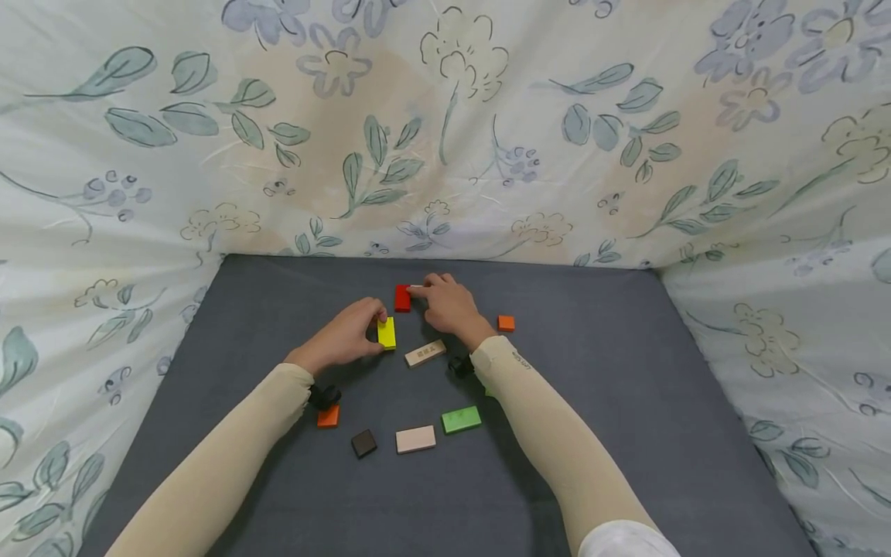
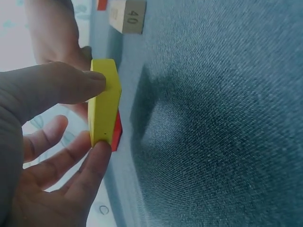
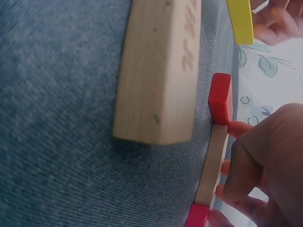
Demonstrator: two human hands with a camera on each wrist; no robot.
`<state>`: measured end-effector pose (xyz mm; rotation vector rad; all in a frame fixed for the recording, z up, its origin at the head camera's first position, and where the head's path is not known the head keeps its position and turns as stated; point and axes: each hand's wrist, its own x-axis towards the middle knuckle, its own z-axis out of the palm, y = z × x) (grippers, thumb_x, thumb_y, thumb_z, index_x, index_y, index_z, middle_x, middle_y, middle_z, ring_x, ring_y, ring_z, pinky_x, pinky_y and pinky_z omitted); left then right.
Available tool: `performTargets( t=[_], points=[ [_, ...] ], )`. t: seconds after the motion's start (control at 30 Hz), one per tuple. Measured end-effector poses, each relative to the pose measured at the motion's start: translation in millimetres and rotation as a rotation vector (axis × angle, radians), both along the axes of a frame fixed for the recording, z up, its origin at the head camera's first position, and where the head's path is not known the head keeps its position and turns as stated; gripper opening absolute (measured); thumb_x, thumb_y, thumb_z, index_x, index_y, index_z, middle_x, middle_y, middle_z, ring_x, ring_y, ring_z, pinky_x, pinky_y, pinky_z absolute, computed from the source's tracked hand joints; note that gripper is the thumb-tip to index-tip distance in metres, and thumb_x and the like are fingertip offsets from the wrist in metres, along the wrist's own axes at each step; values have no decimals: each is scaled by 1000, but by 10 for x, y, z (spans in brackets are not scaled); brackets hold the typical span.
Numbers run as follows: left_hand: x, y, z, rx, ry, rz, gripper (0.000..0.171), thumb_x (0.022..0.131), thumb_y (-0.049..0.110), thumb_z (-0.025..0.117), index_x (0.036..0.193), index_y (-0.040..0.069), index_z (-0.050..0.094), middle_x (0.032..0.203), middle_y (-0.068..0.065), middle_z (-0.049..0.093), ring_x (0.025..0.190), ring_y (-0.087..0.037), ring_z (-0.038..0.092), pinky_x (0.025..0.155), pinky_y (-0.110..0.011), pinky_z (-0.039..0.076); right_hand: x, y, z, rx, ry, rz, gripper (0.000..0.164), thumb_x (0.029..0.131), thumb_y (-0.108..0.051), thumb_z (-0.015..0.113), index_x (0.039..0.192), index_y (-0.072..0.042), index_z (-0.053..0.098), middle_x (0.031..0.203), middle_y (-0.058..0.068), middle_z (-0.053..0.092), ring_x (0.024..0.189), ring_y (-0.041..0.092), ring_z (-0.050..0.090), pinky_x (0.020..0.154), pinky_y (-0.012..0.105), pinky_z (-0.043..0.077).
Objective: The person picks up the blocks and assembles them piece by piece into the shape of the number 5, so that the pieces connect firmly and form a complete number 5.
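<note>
Left hand [image 1: 339,336] pinches yellow oblong block [image 1: 386,335]; best held level. Right hand [image 1: 448,306] touches pale wooden bar [image 3: 211,165] beside red oblong block [image 3: 221,100], grip unclear; press lightly.

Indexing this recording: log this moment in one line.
left hand: pinches yellow block | right hand: touches wooden block beside red block | lettered block, green block: on grey surface

Block [image 1: 387,333] in the left hand [image 1: 344,334], before and left of a row of blocks [image 3: 212,165] at the right hand [image 1: 448,305].
</note>
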<state>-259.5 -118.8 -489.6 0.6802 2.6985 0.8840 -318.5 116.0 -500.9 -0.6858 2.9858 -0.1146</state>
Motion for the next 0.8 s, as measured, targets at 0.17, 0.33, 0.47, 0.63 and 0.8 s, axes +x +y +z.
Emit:
performTargets(
  t=[0.17,0.33,0.47,0.63,0.8],
  points=[
    [-90,41,-29,3,6,-13,51,87,9,92,127,2,61,125,-15,61,112,-33,61,104,-49,53,-8,1,-8,7,-9,4,60,105,-10,62,159,-36,57,153,3,55,138,31,47,106,51,51],
    [-193,91,-27,-13,11,-40,58,89,9,89,140,-1,62,134,-17,61,115,-33,61,106,-50,52,-8,-7,10,11,-27,-8,60,106,-11,62,160,-36,56,153,3,54,138,31,47,108,51,50],
    [-250,97,-13,-32,-1,-65,62,92,9,87,147,-3,61,139,-18,59,117,-33,62,106,-50,52,-18,-18,-1,15,-37,-7,59,107,-12,61,161,-37,55,154,4,53,137,31,47,108,52,50],
    [-296,93,-1,-34,-19,-75,63,92,10,87,148,-3,62,139,-18,57,117,-33,62,105,-50,53,-38,-30,2,10,-27,-10,60,106,-12,63,160,-37,56,154,4,54,138,31,47,109,52,49],
    [-339,97,-8,-22,-38,-79,62,93,9,86,148,-3,62,140,-19,56,117,-34,62,105,-51,53,-51,-33,13,7,-26,-22,60,106,-11,63,160,-37,56,153,4,54,139,31,46,110,52,49]
  ],
)
